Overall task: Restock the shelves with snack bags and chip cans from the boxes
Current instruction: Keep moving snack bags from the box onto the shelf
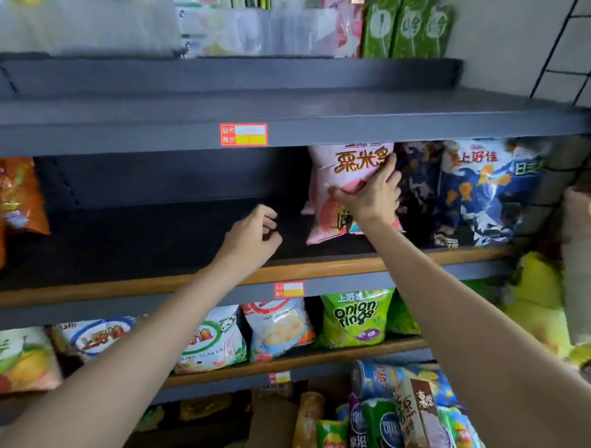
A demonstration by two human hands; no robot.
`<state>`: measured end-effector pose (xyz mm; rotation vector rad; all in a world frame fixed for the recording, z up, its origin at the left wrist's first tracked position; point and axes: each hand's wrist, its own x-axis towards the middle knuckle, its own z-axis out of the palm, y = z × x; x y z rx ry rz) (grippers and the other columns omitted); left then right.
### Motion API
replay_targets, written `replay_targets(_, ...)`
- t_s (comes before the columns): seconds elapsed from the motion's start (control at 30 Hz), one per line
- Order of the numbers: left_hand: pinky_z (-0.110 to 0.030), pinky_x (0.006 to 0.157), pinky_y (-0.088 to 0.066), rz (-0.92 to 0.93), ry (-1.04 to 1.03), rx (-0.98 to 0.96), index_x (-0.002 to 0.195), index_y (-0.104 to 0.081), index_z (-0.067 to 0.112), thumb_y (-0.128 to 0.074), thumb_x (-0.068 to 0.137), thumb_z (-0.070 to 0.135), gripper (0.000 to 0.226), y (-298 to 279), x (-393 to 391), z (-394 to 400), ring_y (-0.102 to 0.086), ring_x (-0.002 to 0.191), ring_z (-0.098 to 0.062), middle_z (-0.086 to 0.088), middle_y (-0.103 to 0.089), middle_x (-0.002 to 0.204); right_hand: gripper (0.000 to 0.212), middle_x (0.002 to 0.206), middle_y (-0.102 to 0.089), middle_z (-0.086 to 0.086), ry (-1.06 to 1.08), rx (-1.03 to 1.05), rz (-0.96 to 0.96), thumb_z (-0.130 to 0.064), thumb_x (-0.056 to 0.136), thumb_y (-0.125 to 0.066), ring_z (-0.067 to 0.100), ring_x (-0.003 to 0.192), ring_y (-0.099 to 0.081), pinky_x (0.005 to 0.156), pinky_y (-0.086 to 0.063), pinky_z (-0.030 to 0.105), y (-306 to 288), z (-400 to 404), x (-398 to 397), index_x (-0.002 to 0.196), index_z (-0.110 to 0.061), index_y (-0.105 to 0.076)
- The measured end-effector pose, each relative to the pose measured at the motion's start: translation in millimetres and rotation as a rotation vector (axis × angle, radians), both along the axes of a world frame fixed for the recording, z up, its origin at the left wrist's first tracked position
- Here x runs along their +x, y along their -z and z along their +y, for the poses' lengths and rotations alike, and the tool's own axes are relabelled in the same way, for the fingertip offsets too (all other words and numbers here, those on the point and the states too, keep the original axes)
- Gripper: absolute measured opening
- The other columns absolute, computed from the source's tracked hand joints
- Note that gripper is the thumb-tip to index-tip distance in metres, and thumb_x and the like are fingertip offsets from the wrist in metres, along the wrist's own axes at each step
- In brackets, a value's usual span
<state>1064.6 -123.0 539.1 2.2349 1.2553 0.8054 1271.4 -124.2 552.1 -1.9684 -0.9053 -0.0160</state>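
Pink snack bag (344, 175) stands upright on the dark middle shelf (154, 242), at about 2 o'clock from the view's centre, just beside a blue snack bag (487, 190) at its 3 o'clock. Right hand (370, 194) presses against its front, fingers spread and fairly straight. Left hand (251, 238) hovers at the bag's 8 o'clock, fingers loosely curled, grasping nothing. Chip cans (388, 418) sit at 5 o'clock, low in the view.

Dark grey metal shelving (316, 102) stands against a white tiled wall (569, 46).
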Motion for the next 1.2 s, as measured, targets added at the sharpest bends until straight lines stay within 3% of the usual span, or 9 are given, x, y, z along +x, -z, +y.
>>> replay_targets(0.17,-0.041,0.093,-0.044,0.054,-0.063,0.104,0.117,-0.051,0.011,-0.055,0.087,0.01,0.03,12,0,-5,-0.057,0.101,-0.016,-0.001,-0.061,0.111,0.127,0.143,-0.029,0.017,0.043,0.042,-0.036,-0.056,0.059,-0.078,0.035,0.129,-0.035,0.108,-0.026,0.046,28,13,13,0.149,-0.006,-0.005)
replay_targets(0.4,-0.047,0.096,-0.042,0.065,-0.086,0.114,0.122,-0.046,0.009,-0.057,0.087,0.01,0.037,25,-7,-11,-0.057,0.104,-0.019,-0.005,-0.058,0.116,0.128,0.153,-0.006,0.022,0.023,0.036,-0.01,-0.051,0.062,-0.079,0.037,0.141,-0.014,0.115,-0.013,0.043,20,8,12,0.149,-0.006,0.002)
replay_targets(0.57,-0.045,0.094,-0.042,-0.009,-0.067,0.204,0.128,-0.042,0.005,-0.058,0.085,0.006,0.046,43,-40,-28,-0.056,0.104,-0.021,-0.009,-0.055,0.118,0.081,0.138,-0.029,0.027,-0.089,0.422,-0.15,-0.025,0.073,-0.064,0.041,0.129,-0.032,0.108,-0.019,0.032,30,-31,-42,0.139,0.006,-0.029)
replay_targets(0.7,-0.038,0.087,-0.042,-0.05,-0.036,0.292,0.122,-0.048,0.001,-0.057,0.08,-0.002,0.043,76,-111,-44,-0.056,0.097,-0.023,-0.01,-0.058,0.108,0.059,0.129,-0.035,0.026,-0.288,0.46,-0.209,-0.009,0.075,-0.054,0.038,0.122,-0.038,0.107,-0.021,0.025,56,-49,-137,0.129,0.008,-0.04)
replay_targets(0.77,-0.033,0.085,-0.042,-0.067,-0.071,0.254,0.123,-0.048,0.001,-0.056,0.082,0.0,0.041,102,-161,-49,-0.055,0.096,-0.021,-0.008,-0.057,0.105,0.056,0.128,-0.035,0.025,-0.421,0.388,-0.222,-0.004,0.074,-0.052,0.036,0.122,-0.038,0.106,-0.023,0.023,77,-54,-196,0.128,0.007,-0.042)
replay_targets(0.83,-0.027,0.083,-0.041,-0.065,-0.127,0.139,0.124,-0.047,0.003,-0.056,0.085,0.004,0.04,137,-214,-55,-0.053,0.095,-0.017,-0.004,-0.055,0.104,0.052,0.126,-0.037,0.026,-0.507,0.28,-0.219,-0.001,0.074,-0.052,0.036,0.118,-0.039,0.104,-0.031,0.032,111,-58,-256,0.124,0.009,-0.043)
replay_targets(0.97,-0.033,0.081,-0.044,0.088,-0.241,-0.169,0.116,-0.05,0.005,-0.053,0.09,0.008,0.027,227,-323,-76,-0.056,0.098,-0.024,-0.009,-0.054,0.109,0.044,0.132,-0.032,0.029,-0.661,-0.095,-0.082,0.002,0.085,-0.053,0.03,0.12,-0.032,0.097,-0.035,0.04,204,-81,-359,0.126,0.008,-0.039)
replay_targets(1.07,-0.039,0.087,-0.046,0.22,-0.307,-0.328,0.122,-0.049,0.004,-0.056,0.089,0.009,0.035,291,-388,-89,-0.056,0.104,-0.026,-0.009,-0.056,0.112,0.042,0.131,-0.034,0.02,-0.758,-0.438,-0.036,-0.006,0.09,-0.052,0.036,0.121,-0.035,0.096,-0.038,0.04,285,-94,-389,0.13,0.0,-0.04)
replay_targets(1.2,-0.039,0.082,-0.046,0.319,-0.339,-0.443,0.121,-0.049,0.005,-0.058,0.088,0.009,0.035,371,-436,-84,-0.056,0.101,-0.026,-0.009,-0.058,0.11,0.025,0.117,-0.058,0.017,-0.688,-0.792,0.099,-0.008,0.092,-0.05,0.031,0.108,-0.054,0.084,-0.039,0.029,393,-99,-399,0.114,-0.003,-0.061)
